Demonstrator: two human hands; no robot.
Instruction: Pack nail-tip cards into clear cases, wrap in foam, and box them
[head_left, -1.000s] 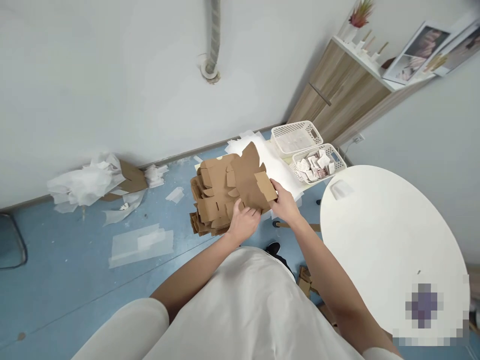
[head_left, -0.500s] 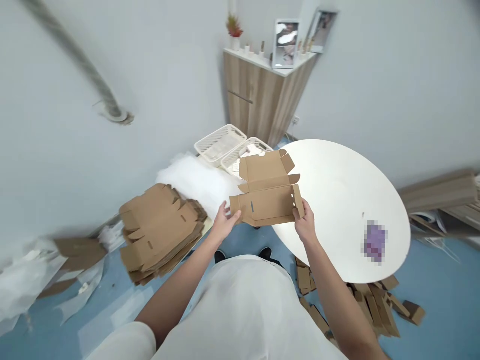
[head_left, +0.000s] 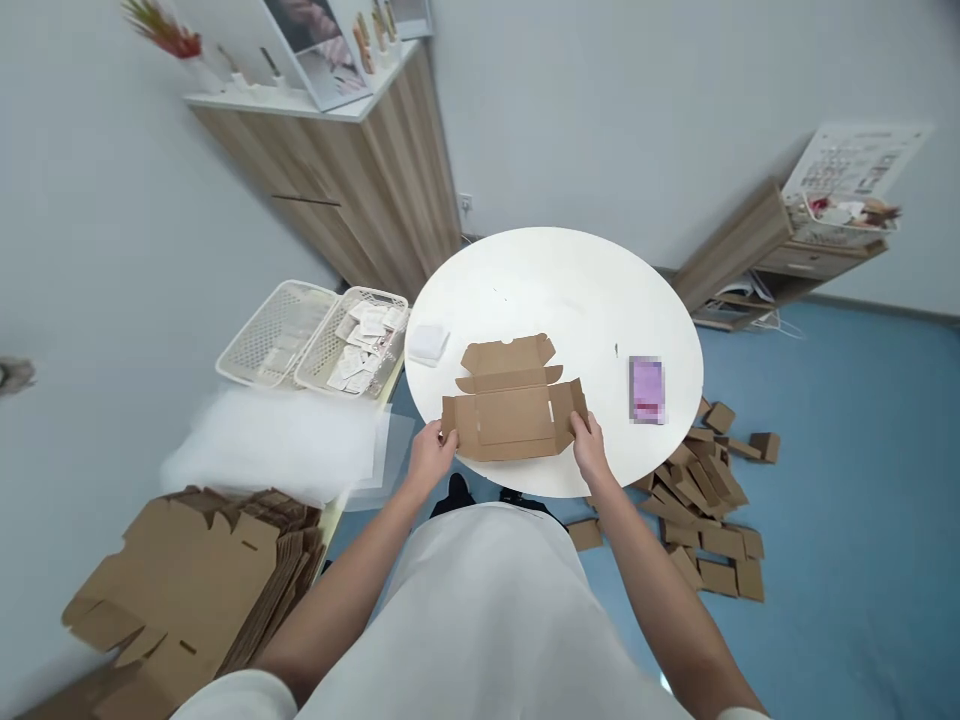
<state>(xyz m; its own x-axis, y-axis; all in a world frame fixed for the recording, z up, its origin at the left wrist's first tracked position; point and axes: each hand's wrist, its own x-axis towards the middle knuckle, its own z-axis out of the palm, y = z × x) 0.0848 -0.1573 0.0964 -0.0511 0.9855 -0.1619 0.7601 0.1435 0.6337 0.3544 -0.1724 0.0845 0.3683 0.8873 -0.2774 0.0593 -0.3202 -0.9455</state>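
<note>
An unfolded cardboard box (head_left: 514, 414) lies over the near part of the round white table (head_left: 577, 290), its flaps and slots spread out. My left hand (head_left: 433, 453) grips its left side flap, thumb on top. On the opposite side, my right hand (head_left: 589, 447) is closed around the right flap, which tilts up. Whether the cardboard rests on the tabletop or is held just above it, I cannot tell. To its right lies a purple item (head_left: 647, 389), blurred out. A small white stack of sheets (head_left: 428, 343) sits at the table's left edge.
At left are two white baskets (head_left: 352, 345), one with white packets, a heap of white foam sheets (head_left: 277, 445) and a stack of flat cardboard boxes (head_left: 187, 580). Folded boxes (head_left: 705, 490) are piled on the floor at right. A wooden cabinet (head_left: 337, 170) and a shelf (head_left: 780, 250) stand behind.
My view has swung right toward the table. Both hands have brought the cardboard box from the table's left edge over the tabletop, and its right flap is folded further outward.
</note>
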